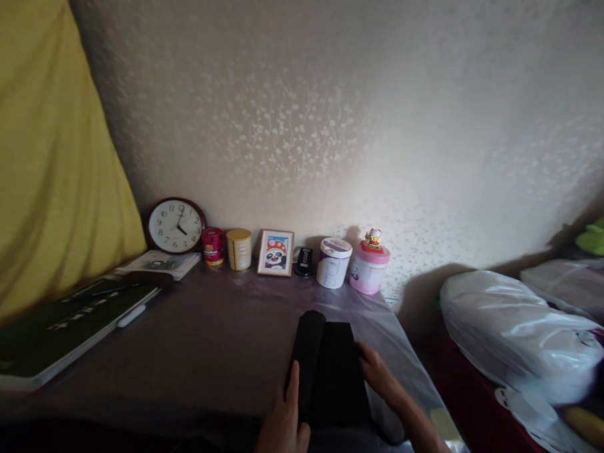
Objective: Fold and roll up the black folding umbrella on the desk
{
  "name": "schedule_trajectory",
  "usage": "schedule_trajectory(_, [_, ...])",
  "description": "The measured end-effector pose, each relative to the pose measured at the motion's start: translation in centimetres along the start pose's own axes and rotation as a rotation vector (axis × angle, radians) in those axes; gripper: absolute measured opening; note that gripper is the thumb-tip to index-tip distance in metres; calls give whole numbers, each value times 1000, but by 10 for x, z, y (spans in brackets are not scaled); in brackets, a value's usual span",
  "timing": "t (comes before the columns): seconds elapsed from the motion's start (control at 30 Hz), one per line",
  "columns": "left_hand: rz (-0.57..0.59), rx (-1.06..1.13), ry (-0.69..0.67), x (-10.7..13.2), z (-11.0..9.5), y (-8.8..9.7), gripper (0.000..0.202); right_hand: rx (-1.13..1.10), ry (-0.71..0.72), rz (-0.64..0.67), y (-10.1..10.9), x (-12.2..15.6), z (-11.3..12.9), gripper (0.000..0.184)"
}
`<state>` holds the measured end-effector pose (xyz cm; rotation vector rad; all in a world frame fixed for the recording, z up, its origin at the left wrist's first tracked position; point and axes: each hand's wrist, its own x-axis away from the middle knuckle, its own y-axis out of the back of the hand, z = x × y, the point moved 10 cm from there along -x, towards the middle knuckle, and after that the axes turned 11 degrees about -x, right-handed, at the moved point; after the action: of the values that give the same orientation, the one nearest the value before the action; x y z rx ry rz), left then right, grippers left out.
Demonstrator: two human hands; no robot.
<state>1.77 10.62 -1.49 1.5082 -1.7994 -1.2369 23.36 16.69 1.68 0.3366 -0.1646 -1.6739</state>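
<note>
A black folded cloth (333, 365) lies on the purple-covered table (207, 344) near its right front part, with a rolled or folded ridge along its left side. My left hand (283, 427) rests against the cloth's left edge, thumb up along the ridge, fingers wrapped round it. At the cloth's right edge my right hand (381, 376) has its fingers curled onto the fabric.
Along the wall stand a round clock (176, 225), a red can (213, 246), a gold tin (239, 248), a framed panda picture (276, 252), a white tub (333, 262) and a pink tub (368, 267). A black board (61, 327) lies at left. White plastic bags (517, 337) sit right of the table.
</note>
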Motion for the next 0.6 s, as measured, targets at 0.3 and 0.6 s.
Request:
schedule_trajectory(0.3, [18, -59, 15, 5, -1, -5, 84, 214, -15, -17, -2, 2, 18, 38])
schedule_trajectory(0.6, [256, -40, 161, 6, -1, -11, 77, 58, 54, 82, -35, -15, 49, 31])
